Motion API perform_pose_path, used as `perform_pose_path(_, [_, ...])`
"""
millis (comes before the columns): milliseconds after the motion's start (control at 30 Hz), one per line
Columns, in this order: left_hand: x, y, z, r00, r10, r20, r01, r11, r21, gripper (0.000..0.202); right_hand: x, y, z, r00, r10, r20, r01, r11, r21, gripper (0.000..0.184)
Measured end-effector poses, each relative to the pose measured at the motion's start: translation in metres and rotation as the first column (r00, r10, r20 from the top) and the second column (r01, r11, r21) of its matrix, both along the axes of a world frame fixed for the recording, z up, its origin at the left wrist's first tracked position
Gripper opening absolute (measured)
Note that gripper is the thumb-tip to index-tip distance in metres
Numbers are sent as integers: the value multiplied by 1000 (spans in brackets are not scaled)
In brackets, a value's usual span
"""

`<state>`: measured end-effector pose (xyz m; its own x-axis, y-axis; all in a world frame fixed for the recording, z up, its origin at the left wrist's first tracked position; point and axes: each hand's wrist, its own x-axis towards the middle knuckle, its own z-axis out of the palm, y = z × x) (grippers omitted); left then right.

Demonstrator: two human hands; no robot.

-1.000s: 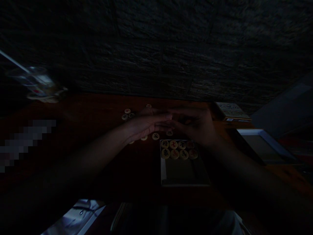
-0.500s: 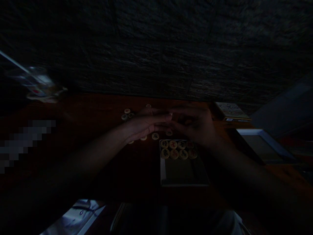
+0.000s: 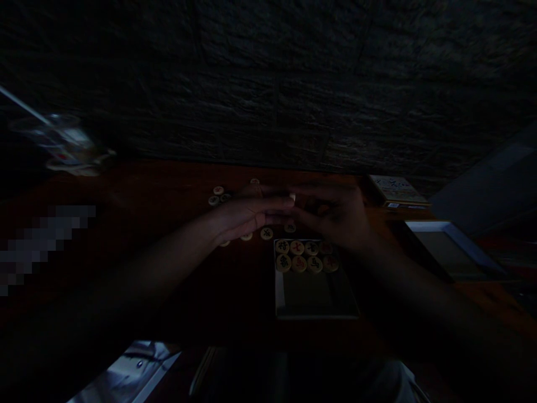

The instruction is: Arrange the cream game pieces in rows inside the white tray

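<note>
My left hand [image 3: 251, 215] reaches over the table with its palm partly turned up and its fingers stretched to the right. Its fingertips meet those of my right hand [image 3: 339, 215], whose fingers are curled and brought together. A pale spot shows where the fingertips meet; in the dark I cannot tell whether it is a nail or a small object. Below the hands lies a shallow box tray [image 3: 316, 296] with two rows of round Chinese chess pieces [image 3: 298, 263] along its far side. Loose Chinese chess pieces [image 3: 266, 233] lie around and partly under my left hand.
A clear cup [image 3: 69, 143] with a straw stands at the far left. To the right are a flat printed box [image 3: 396, 190] and an open box lid [image 3: 453, 252]. A dark stone wall [image 3: 268, 84] closes off the table's [image 3: 146, 190] back edge.
Both hands stay almost where they were, fingertips together. The pale spot between them shows a little more. The pieces and the tray have not moved.
</note>
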<state>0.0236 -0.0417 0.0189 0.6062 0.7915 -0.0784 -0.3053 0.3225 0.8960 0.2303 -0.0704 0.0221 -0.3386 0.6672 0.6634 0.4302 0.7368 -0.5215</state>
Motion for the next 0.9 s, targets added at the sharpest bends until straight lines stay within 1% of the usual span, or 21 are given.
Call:
perform_pose_path(100, [0, 0, 0, 1000, 2, 13, -2, 1000, -9, 18, 0, -1, 0, 1000, -16, -4, 16, 1000, -15, 32])
perform_pose_path(267, [1, -1, 1, 1000, 1, 21, 0, 999, -42, 16, 0, 1, -2, 1000, 6, -19, -5, 999, 39, 33])
perform_pose_path(433, [0, 1, -1, 1000, 14, -7, -14, 1000, 1, 17, 0, 2, -1, 999, 28, 15, -29, 997, 67, 36])
perform_pose_path(600, [-1, 2, 0, 999, -15, 30, 15, 1000, 20, 17, 0, 1, 0, 999, 31, 10, -32, 997, 74, 30])
perform_pose_path(767, [0, -1, 2, 1000, -14, 22, 15, 999, -50, 11, 0, 0, -1, 1000, -16, -2, 16, 999, 35, 33])
perform_pose_path(833, [0, -1, 1, 1000, -14, 23, 15, 999, -48, 9, 0, 0, 0, 999, -26, -19, 26, 1000, 10, 33])
perform_pose_path(900, [0, 0, 1, 999, 11, 33, -10, 1000, -20, 5, -1, -1, 1, 998, -37, -42, 36, 999, -10, 32])
